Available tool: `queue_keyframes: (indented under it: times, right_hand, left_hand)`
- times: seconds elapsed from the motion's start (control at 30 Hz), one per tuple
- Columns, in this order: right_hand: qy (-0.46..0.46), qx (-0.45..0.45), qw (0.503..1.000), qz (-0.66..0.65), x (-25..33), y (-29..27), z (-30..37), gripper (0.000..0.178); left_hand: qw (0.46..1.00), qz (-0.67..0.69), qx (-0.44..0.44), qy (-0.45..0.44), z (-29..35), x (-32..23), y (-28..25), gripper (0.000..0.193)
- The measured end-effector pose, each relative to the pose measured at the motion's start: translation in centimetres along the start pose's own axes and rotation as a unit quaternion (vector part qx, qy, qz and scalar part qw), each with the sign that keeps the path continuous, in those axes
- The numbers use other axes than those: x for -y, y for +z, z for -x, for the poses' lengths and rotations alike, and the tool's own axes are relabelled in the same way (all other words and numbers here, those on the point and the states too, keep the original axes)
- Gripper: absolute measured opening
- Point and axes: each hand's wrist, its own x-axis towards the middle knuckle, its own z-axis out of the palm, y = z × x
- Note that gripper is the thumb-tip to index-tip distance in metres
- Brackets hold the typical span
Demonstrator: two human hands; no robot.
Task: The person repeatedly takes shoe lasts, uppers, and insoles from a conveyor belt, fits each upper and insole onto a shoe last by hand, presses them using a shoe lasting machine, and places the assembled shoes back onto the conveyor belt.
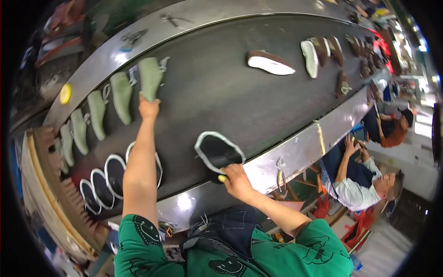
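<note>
My left hand [149, 109] reaches out over a dark belt [198, 87] and is closed on the narrow end of a grey-green shoe upper [151, 76] with laces at its side. Several like it, such as the neighbouring green shoe upper [121, 98], lie in a row to its left. My right hand [236, 181], with yellow on the thumb, grips the near end of a shoe sole [217, 150], black inside with a white rim. More white-rimmed soles [115, 174] lie at the near left, partly behind my left forearm.
Brown shoes with white soles [272, 65] lie farther along the belt. Pliers [280, 174] rest on the near metal edge; other tools [173, 19] and a yellow disc [65, 93] are on the far rim. A toothed wooden-edged frame [50, 194] closes the left end. Co-workers [355, 184] sit at the right.
</note>
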Motion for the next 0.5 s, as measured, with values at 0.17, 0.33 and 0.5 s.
queue_keyframes:
  times: [0.17, 0.33, 0.5]
  right_hand:
    - [-0.032, -0.002, 0.999, -0.038, 2.4, 0.6, -1.7, 0.021]
    - [0.012, 0.067, 0.981, -0.183, 8.4, -1.4, -3.4, 0.014]
    - [0.215, 0.071, 0.870, -0.439, 10.0, 1.2, -7.2, 0.019]
  left_hand:
    - [0.900, 0.408, 0.040, -0.146, 11.5, 0.7, -2.9, 0.046]
    - [0.852, 0.469, 0.141, -0.185, 23.1, 3.3, -13.5, 0.044]
    - [0.880, 0.407, 0.209, -0.127, 32.1, 5.0, -23.2, 0.046]
